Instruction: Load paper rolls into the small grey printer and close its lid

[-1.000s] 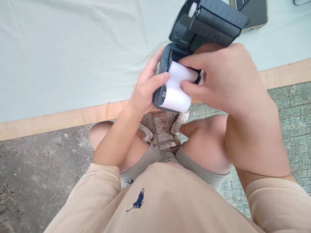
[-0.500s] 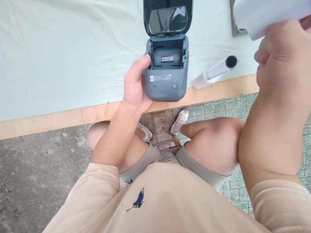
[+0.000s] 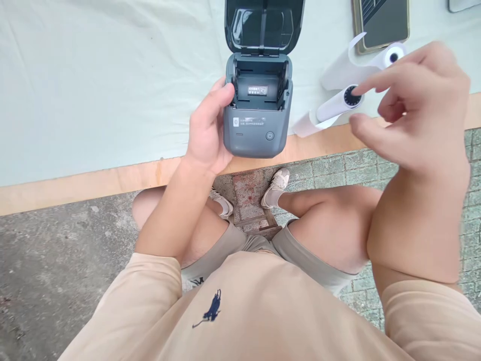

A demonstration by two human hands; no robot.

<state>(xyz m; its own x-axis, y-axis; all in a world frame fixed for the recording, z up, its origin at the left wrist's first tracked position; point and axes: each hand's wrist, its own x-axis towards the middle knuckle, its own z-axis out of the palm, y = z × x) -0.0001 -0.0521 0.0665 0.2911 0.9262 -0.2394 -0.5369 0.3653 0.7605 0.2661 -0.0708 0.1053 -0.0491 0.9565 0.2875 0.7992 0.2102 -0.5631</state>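
Note:
My left hand [image 3: 208,128] grips a small dark blue-grey label printer [image 3: 251,145] by its left side, thumb on the upper edge. The printer's tinted lid [image 3: 263,32] is flipped up, and its roll compartment holds no roll; a small label lies at the bottom. My right hand [image 3: 424,105] is open at the right, thumb and forefinger apart. Its forefinger overlaps the dark-cored end of a white paper roll [image 3: 332,107]; whether it touches cannot be told. Behind it lies another white paper roll [image 3: 394,49], partly hidden by that hand, with a loose curled strip.
The rolls lie on a table with a pale cloth [image 3: 112,85] and a bare wooden front edge [image 3: 82,185]. A dark phone-like device in a case [image 3: 385,25] sits at the back right. Part of another object [image 3: 464,4] shows at the top right corner.
My right hand has let go of the white paper it held at the upper right and moved left towards the dark-cored roll. My left hand and the printer have barely moved.

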